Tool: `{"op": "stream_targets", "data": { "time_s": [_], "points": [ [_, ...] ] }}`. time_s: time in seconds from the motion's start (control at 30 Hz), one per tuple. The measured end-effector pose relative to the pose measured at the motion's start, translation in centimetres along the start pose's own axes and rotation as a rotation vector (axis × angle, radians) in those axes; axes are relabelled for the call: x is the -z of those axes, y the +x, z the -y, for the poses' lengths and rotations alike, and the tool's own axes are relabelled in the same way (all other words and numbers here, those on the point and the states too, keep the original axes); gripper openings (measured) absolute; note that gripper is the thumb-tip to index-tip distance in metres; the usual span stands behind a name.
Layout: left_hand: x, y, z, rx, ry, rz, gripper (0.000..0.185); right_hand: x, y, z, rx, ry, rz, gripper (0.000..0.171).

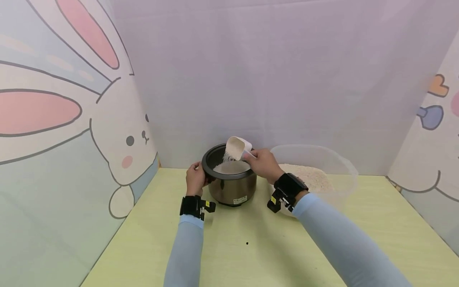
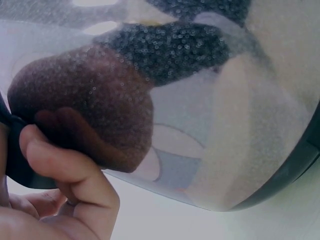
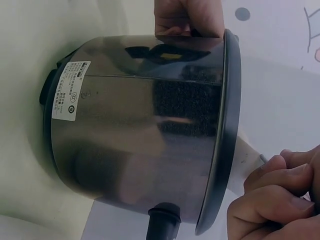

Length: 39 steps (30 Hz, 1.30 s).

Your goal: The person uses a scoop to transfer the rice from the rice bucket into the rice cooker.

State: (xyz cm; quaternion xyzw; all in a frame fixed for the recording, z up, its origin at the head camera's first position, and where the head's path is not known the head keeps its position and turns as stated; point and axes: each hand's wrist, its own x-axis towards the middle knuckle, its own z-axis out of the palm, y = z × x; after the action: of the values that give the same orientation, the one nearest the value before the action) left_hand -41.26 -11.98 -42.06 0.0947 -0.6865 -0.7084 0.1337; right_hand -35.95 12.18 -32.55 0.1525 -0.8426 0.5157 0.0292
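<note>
Tilting a white plastic measuring scoop (image 1: 246,144) over the mouth of a glossy dark-brown round cooker pot with a black rim (image 1: 229,189): right hand (image 1: 265,164), grip pinching the scoop's handle. Loose pale grains (image 1: 228,157) drop from the scoop into the pot; more pale grains inside. Left hand (image 1: 195,178) at the pot's left side, grip curled on a black plastic side handle (image 2: 26,170). Pot upright on the pale yellow-green table (image 1: 229,259); a white printed label (image 3: 71,91) low on its wall. A second black handle (image 3: 164,221) sticks out of the other side, seen in the right wrist view. Right of the pot, just beside it: large translucent plastic tub (image 1: 342,169) holding a bed of pale grain (image 1: 308,175), partly behind the right wrist. Small black speck (image 1: 247,243) on the table, nearer the person. Light-blue sleeves (image 1: 184,251) on both arms.
</note>
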Motion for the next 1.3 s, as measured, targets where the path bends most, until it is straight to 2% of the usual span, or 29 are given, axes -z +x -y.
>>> {"op": "stream_targets", "data": {
  "time_s": [0.1,0.43,0.63,0.77,0.93,1.13,1.3],
  "points": [
    [0.0,0.0,0.0,0.000,0.001,0.000,0.041,-0.2,0.0,0.3,0.018,-0.043,-0.009,0.031],
    [0.0,0.0,0.1,0.008,0.001,0.006,0.043,-0.5,-0.2,0.6,0.068,-0.113,-0.022,0.032],
    [-0.1,-0.2,0.0,0.000,0.006,0.004,0.044,-0.3,0.0,-0.4,0.125,-0.223,-0.086,0.027],
    [-0.1,-0.1,0.0,0.000,0.010,-0.003,0.044,-0.1,-0.1,-0.8,0.126,-0.270,-0.125,0.031],
    [0.0,0.1,0.1,0.004,0.012,-0.003,0.043,0.0,0.0,-1.4,0.126,-0.296,-0.146,0.030],
    [0.0,-0.1,0.0,0.000,0.014,-0.002,0.044,0.2,0.0,-1.8,0.170,-0.362,-0.189,0.033],
    [0.0,-0.2,-0.2,-0.004,0.011,-0.002,0.044,0.4,0.0,-2.1,0.209,-0.425,-0.194,0.030]
  ]
}}
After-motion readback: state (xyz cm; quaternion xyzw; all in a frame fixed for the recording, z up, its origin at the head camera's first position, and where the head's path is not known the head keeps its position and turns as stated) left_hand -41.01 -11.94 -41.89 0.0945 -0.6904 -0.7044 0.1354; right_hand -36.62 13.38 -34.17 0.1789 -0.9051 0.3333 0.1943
